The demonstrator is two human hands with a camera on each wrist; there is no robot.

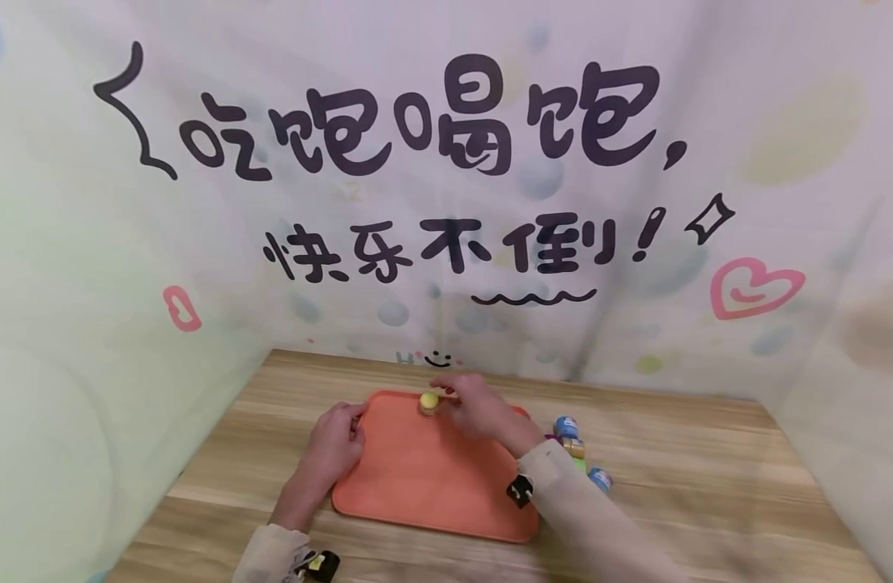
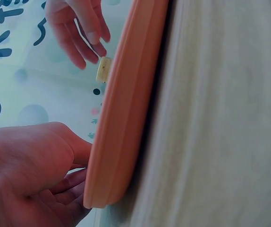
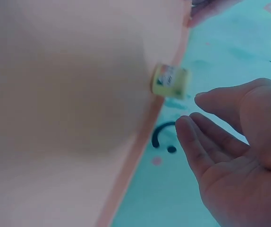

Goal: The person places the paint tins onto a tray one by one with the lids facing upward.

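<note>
Steadying the tray (image 1: 424,470), I'd guess, left hand (image 1: 335,441) fingers are gripping its edge while right hand (image 1: 478,409) fingers are hovering loose and empty beside the yellow tub (image 1: 428,402) sitting by its far rim.

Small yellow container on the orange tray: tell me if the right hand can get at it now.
Probably yes: the right wrist view shows the right hand close to the small yellow container, with only a bare gap between the two.

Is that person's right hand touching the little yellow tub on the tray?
No, the right wrist view shows a visible gap between the right hand and the yellow tub.
</note>
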